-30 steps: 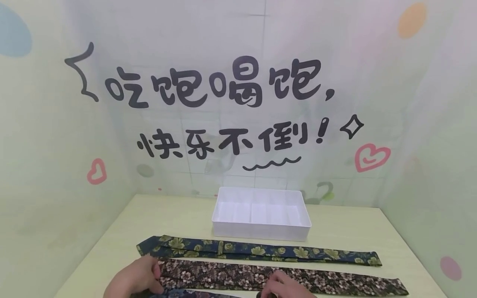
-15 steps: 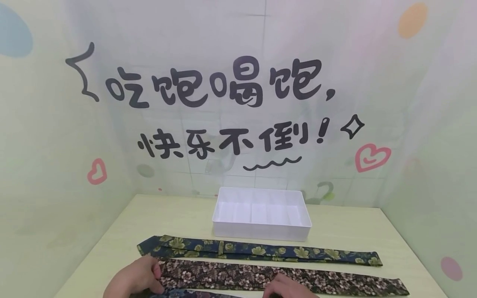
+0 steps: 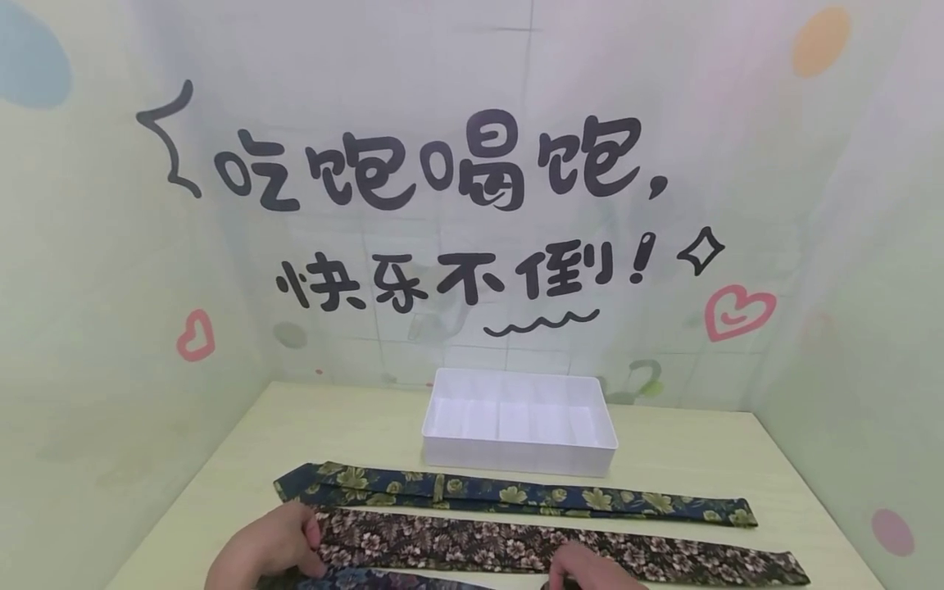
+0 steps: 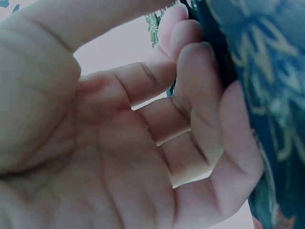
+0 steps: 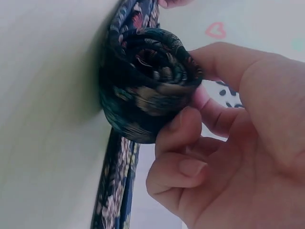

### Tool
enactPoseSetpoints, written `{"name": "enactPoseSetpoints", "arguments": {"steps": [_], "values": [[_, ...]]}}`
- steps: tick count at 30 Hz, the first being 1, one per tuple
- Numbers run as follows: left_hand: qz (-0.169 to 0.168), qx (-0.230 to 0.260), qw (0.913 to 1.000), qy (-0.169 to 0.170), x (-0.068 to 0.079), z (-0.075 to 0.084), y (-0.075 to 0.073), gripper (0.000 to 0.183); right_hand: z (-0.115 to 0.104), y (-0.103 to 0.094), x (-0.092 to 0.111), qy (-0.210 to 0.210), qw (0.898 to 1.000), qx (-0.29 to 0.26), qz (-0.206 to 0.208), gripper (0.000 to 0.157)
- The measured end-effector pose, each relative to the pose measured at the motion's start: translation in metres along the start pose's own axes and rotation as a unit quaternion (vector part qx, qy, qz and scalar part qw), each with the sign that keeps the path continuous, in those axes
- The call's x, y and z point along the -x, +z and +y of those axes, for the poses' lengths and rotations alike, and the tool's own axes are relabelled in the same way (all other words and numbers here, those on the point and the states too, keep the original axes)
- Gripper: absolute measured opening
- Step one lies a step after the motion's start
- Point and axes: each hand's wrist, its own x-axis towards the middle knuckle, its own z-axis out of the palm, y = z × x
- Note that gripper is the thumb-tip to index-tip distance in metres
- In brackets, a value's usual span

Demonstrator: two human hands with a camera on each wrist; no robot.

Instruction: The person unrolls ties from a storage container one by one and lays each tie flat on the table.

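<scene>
A dark blue floral necktie [image 3: 391,580] lies along the near edge of the head view, partly out of frame. My right hand [image 3: 590,569] grips its coiled end, a tight spiral roll [image 5: 147,100] standing on edge in the right wrist view, with thumb and fingers around the side. At the other end my left hand [image 3: 265,547] has curled fingers [image 4: 200,90] against the tie's edge, the thumb meeting them; the grip is partly hidden. Just beyond lie a brown floral necktie [image 3: 442,541] and a navy necktie with yellow flowers [image 3: 516,494], both stretched flat.
A white divided box [image 3: 516,456] stands behind the neckties, near the back of the pale table [image 3: 332,418]. A printed curtain [image 3: 472,344] closes off the back, with similar sheets along both sides.
My right hand has shifted slightly to the right with the roll, and a little more of the near necktie shows. The left hand stays almost in place. The view has moved slightly.
</scene>
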Motion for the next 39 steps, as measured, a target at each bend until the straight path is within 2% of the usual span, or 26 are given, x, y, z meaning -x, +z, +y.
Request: {"name": "enactPoseSetpoints", "arguments": {"steps": [3, 5, 8, 10, 15, 19, 22, 24, 27, 29, 31, 33, 35, 36, 39], "values": [[-0.001, 0.0, 1.0, -0.002, 0.0, 0.002, -0.001, 0.043, -0.003, -0.003, 0.009, 0.024, 0.999, -0.044, -0.006, 0.016], [0.001, -0.004, 1.0, -0.006, 0.001, 0.003, -0.001, 0.043, -0.007, -0.006, 0.014, 0.022, 0.999, -0.04, -0.014, 0.019], [0.003, -0.011, 0.9999, -0.012, 0.002, 0.004, 0.0, 0.043, -0.017, -0.01, 0.018, -0.005, 1.0, -0.003, -0.025, 0.027], [0.004, -0.014, 0.9998, -0.013, 0.003, 0.006, 0.0, 0.043, -0.015, -0.013, 0.02, -0.034, 0.998, 0.041, -0.033, 0.029], [0.005, -0.017, 0.9998, -0.006, 0.003, 0.008, -0.002, 0.043, 0.001, -0.017, 0.025, 0.01, 0.999, 0.03, -0.027, 0.024], [0.001, -0.009, 0.9999, -0.006, 0.003, 0.003, -0.004, 0.045, 0.011, -0.014, 0.024, 0.087, 0.996, -0.026, -0.004, 0.019], [-0.007, 0.004, 1.0, -0.006, 0.003, -0.002, -0.004, 0.045, 0.027, -0.014, 0.022, 0.125, 0.99, -0.06, -0.008, 0.026], [-0.01, 0.006, 0.9999, -0.004, 0.003, -0.004, -0.004, 0.045, 0.044, -0.017, 0.021, 0.133, 0.988, -0.078, -0.027, 0.031], [-0.012, 0.006, 0.9999, 0.0, 0.002, -0.005, -0.005, 0.045, 0.063, -0.022, 0.021, 0.121, 0.988, -0.081, -0.054, 0.033], [-0.012, 0.009, 0.9999, 0.001, 0.003, -0.005, -0.006, 0.045, 0.065, -0.025, 0.023, 0.082, 0.992, -0.068, -0.067, 0.035], [-0.013, 0.014, 0.9998, 0.003, 0.005, -0.004, -0.006, 0.045, 0.053, -0.027, 0.028, 0.031, 0.996, -0.051, -0.073, 0.038], [-0.008, 0.014, 0.9999, 0.002, 0.01, 0.002, -0.006, 0.044, 0.031, -0.028, 0.032, -0.015, 0.996, -0.032, -0.076, 0.041], [-0.002, 0.008, 1.0, 0.002, 0.018, 0.01, -0.005, 0.041, 0.008, -0.031, 0.036, -0.044, 0.995, -0.026, -0.083, 0.041], [0.0, 0.008, 1.0, 0.002, 0.019, 0.012, -0.005, 0.041, -0.004, -0.032, 0.037, -0.044, 0.995, -0.029, -0.085, 0.039], [0.01, 0.002, 0.9999, -0.003, 0.018, 0.013, -0.003, 0.04, 0.022, -0.033, 0.037, -0.015, 0.994, -0.045, -0.1, 0.032]]}}
